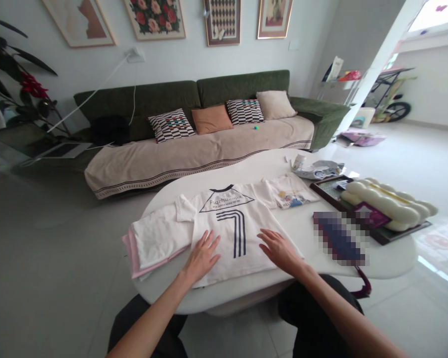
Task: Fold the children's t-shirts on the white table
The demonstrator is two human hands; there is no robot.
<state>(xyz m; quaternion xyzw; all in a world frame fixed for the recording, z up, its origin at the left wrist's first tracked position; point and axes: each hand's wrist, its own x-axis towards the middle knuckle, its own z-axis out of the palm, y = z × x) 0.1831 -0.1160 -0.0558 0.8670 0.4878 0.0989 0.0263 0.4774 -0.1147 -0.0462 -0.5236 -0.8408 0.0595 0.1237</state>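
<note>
Since it lies spread flat on the surface (390,258), the white shirt (227,236) should handle light, soft and floppy, best pinched at the shoulders (202,200) or hem (231,274). Over its sides, the left hand (201,256) and right hand (280,249) have fingers (271,234) loosely spread, gripping nothing.

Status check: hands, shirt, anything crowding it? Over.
Left hand and right hand open at white shirt. Shirt spread flat. Folded clothes right beside it, left side.

From my remote post I see a bare left hand (202,256), bare right hand (278,250), bare forearms (160,313), and black trousers (304,318) below the near edge of the table (390,261).
</note>
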